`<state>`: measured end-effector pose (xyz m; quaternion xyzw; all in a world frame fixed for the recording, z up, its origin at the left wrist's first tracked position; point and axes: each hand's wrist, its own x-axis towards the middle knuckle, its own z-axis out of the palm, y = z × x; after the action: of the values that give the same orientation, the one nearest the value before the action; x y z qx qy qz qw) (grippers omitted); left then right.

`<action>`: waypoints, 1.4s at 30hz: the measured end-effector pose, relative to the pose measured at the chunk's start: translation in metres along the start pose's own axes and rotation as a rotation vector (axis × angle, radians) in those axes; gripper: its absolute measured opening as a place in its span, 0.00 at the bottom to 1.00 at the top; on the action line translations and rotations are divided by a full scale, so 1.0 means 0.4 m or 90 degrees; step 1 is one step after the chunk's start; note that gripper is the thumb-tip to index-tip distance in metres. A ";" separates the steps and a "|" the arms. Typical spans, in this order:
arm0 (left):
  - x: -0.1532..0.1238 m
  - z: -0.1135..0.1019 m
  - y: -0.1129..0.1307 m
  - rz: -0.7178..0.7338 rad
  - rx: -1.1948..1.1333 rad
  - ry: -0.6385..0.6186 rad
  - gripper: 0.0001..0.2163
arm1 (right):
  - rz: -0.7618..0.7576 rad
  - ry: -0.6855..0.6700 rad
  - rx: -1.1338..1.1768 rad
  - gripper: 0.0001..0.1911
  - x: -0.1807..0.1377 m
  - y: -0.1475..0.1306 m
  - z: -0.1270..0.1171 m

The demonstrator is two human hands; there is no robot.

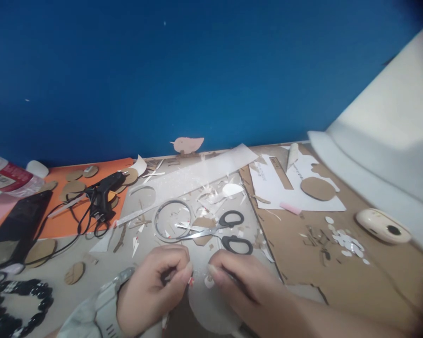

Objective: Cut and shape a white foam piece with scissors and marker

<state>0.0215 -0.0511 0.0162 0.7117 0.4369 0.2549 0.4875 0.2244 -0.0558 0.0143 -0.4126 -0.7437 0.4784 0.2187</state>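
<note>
- Our left hand [153,286] and right hand [248,281] have curled fingers; their grasp we cannot tell.
- Beyond: shiny steel scissors [215,230].
- Scrap-strewn grey desk [63,295]; far, smooth blue wall [211,70].

I can't make out a single word or number. The label [7,177] on the bottle [25,185], at ten o'clock from me, is too blurred; the tiny lettering on the white paper [298,174], at one o'clock, is equally illegible.
</note>
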 end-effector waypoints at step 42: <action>0.002 0.007 0.004 0.059 0.051 -0.048 0.15 | 0.020 0.002 -0.028 0.12 0.003 0.003 0.016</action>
<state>0.0249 -0.0519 0.0163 0.7591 0.3945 0.2331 0.4625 0.2194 -0.0582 0.0104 -0.4294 -0.7473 0.4647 0.2030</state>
